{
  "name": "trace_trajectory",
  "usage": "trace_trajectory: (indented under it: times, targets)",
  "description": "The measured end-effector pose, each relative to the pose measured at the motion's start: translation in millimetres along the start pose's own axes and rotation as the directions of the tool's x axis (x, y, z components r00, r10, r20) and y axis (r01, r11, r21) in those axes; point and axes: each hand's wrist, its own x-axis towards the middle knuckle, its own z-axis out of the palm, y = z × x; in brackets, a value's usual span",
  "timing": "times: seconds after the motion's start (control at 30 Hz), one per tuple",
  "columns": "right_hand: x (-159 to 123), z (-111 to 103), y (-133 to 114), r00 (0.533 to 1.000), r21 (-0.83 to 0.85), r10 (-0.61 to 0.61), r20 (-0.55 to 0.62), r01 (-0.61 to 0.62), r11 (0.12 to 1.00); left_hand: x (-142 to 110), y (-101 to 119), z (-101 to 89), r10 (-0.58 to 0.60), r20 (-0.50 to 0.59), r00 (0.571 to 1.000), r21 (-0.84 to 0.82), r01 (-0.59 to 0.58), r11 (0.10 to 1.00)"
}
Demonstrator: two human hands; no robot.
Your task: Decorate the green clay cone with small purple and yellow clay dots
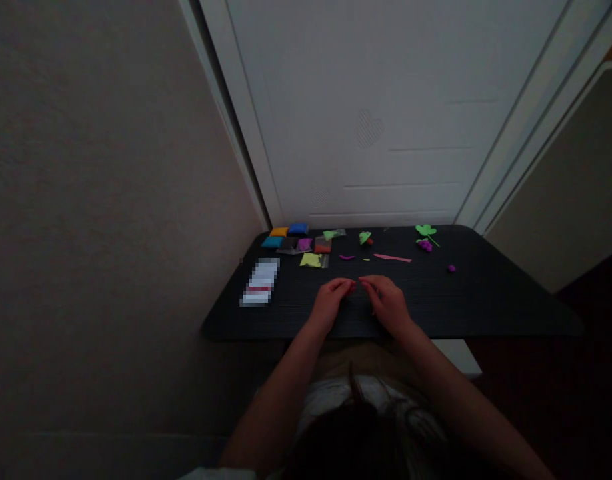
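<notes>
Above the near part of the dark table (286,320), my left hand (333,297) and my right hand (389,300) face each other, their fingertips a small gap apart. Both are closed in a pinch, thumb against fingers. Whatever lies between the fingertips is too small and dark to make out. Just beyond them are a thin purple strip (347,257), a tiny yellow strip (367,260) and a flat pink plastic knife (392,258). Farther right sits a small purple lump (451,269).
Colored clay packets, including blue (299,229), orange (279,232) and yellow (312,260), lie at the back left. A blurred phone-like slab (261,282) is left. Behind stand a green-and-brown piece (365,238) and a purple cluster (425,246) beneath a green leaf shape (426,231). A white door (386,80) borders the table.
</notes>
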Motion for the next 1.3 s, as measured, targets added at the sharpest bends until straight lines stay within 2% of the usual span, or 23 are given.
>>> trace_trajectory:
  times: [0.2, 0.37, 0.53, 0.7, 0.8, 0.93, 1.17, 1.3]
  targets:
    - [-2.1, 1.9, 2.6, 1.000, -0.003, 0.013, -0.015, -0.014, 1.000, -1.4, 0.3, 0.0, 0.020, -0.005, 1.000, 0.028, -0.020, 0.999]
    - [0.8, -2.0, -2.6, 0.995, 0.009, -0.027, -0.095, 0.028, 1.000, -6.6, 12.3, 2.0, 0.061, -0.038, 0.997, 0.058, -0.058, 0.997]
    - [1.1, -28.9, -35.4, 0.976, 0.044, -0.119, -0.180, 0.129, 0.991, -32.3, 55.9, 4.6, 0.165, -0.096, 0.982, 0.057, -0.160, 0.985]
    - [0.3, -68.1, -75.9, 0.932, 0.093, -0.241, -0.269, 0.274, 0.957, -76.2, 107.7, 13.5, 0.221, -0.035, 0.975, 0.025, -0.220, 0.975]
    - [1.1, -83.5, -91.8, 0.896, 0.077, -0.302, -0.325, 0.343, 0.936, -99.4, 124.0, 16.9, 0.260, 0.004, 0.966, 0.045, -0.260, 0.965]
    - [1.7, -90.3, -102.1, 0.886, 0.055, -0.343, -0.314, 0.377, 0.924, -113.0, 127.3, 17.8, 0.256, 0.032, 0.966, 0.046, -0.257, 0.965]
    - [1.5, -88.1, -103.3, 0.909, 0.159, -0.304, -0.285, 0.358, 0.920, -109.5, 123.3, 22.5, 0.237, -0.018, 0.971, -0.025, -0.238, 0.971]
    - [2.3, -86.6, -103.7, 0.915, 0.203, -0.284, -0.287, 0.348, 0.915, -109.3, 123.1, 23.4, 0.234, -0.013, 0.972, -0.039, -0.234, 0.971]
